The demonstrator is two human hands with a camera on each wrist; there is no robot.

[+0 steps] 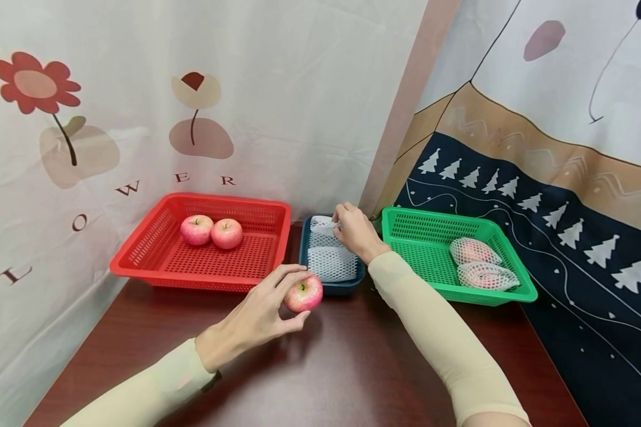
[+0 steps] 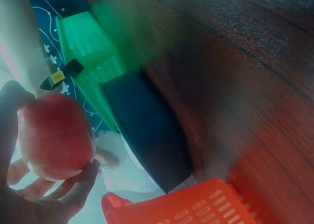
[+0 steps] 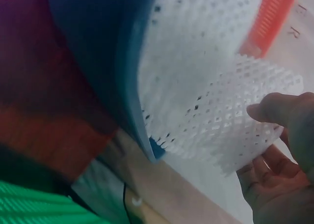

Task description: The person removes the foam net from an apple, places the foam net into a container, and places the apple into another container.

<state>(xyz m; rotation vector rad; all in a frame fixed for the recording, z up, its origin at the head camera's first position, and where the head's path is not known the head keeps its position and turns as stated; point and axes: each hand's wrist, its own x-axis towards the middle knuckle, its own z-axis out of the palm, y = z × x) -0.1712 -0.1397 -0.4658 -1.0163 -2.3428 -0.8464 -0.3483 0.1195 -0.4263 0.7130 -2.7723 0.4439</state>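
In the head view my left hand (image 1: 262, 311) holds a pink-red apple (image 1: 308, 295) between thumb and fingers, above the table in front of the blue basket (image 1: 345, 289). The left wrist view shows the same apple (image 2: 56, 138) with fingers curled round it. My right hand (image 1: 357, 231) reaches over the far part of the blue basket, where white foam fruit nets (image 1: 331, 264) lie in a stack. Up close in the right wrist view, its thumb and fingers pinch the end of one white foam net (image 3: 235, 116), lifted at that end from the others.
At the left stands a red basket (image 1: 192, 279) with two bare apples (image 1: 227, 233) inside. On the right, a green basket (image 1: 416, 255) holds two apples in foam nets (image 1: 487, 276). The brown table (image 1: 320, 367) extends in front, and printed curtains (image 1: 299, 107) hang behind.
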